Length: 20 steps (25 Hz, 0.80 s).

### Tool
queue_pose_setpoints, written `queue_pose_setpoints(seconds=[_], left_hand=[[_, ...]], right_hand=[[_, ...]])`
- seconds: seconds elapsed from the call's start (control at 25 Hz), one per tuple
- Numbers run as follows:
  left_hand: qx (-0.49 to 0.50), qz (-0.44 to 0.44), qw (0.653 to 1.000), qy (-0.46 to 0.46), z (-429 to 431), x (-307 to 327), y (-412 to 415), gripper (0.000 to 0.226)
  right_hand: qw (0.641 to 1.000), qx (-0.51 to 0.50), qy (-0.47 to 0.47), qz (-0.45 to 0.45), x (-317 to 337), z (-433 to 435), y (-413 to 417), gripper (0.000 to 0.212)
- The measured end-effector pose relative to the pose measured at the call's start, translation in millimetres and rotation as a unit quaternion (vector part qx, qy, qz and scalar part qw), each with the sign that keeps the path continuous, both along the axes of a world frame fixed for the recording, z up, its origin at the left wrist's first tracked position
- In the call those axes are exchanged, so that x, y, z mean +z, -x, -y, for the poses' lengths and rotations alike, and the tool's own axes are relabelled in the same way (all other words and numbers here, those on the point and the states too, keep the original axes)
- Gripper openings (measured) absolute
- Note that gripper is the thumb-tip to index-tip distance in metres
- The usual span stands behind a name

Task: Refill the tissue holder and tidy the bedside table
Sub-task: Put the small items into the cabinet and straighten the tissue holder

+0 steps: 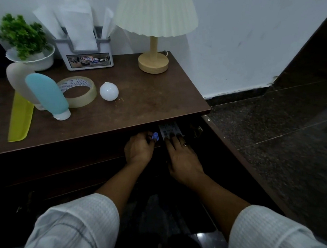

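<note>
Both sleeves (73, 231) reach under the tabletop's (138, 98) front edge: left hand (139, 148) fingers pinch a blue cap (155, 136), right hand (182, 157) fingers rest flat on a printed packet (169, 129).

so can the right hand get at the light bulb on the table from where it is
Probably yes, once it pulls back: the right hand is under the tabletop edge, but the space around the light bulb is open in front.

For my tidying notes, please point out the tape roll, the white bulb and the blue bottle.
tape roll (89, 95), head view, front outer band.
white bulb (109, 91), head view, middle of globe.
blue bottle (46, 92), head view, middle of body.
</note>
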State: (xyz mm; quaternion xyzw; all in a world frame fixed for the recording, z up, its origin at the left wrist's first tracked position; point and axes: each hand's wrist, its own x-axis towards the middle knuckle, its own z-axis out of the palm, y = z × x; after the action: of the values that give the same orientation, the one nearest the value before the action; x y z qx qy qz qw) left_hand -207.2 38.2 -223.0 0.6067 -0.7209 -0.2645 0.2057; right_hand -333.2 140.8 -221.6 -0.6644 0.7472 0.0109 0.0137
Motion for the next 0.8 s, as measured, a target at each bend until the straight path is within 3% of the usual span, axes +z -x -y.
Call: queue_pose_setpoints(seconds=[0.48, 0.8], left_hand=[[-0.003, 0.0, 1.0, -0.001, 1.2, -2.7, 6.2, 0.032], [-0.076, 0.031, 0.996, -0.021, -20.6, 19.1, -20.9, 0.05]], right_hand=[[1.0, -0.016, -0.003, 0.024, -1.2, 1.1, 1.8, 0.085], [0.997, -0.027, -0.043, 0.065, 25.1, -15.8, -3.2, 0.082]])
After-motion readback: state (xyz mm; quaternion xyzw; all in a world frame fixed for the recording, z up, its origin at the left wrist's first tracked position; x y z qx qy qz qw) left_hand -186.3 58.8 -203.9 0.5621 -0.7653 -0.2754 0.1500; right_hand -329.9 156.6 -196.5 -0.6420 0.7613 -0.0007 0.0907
